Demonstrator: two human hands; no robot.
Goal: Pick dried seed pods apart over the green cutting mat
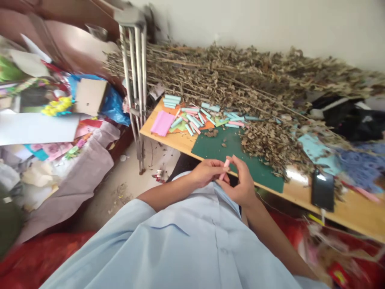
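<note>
A small pink paper roll is held between my two hands, just in front of the table's near edge. My left hand pinches it from the left with the fingers closed. From the other side my right hand holds it between thumb and fingertips. Beyond my hands, on the table, lie several thin rolls of light blue paper and pink paper. A square of pink paper is left of them. Dry crumbled leaves are heaped on a green mat.
Long dried leafy stalks cover the table's back. A phone lies on the wooden tabletop at right. Metal crutches stand at its left end. Papers and a blue bag crowd a surface at left.
</note>
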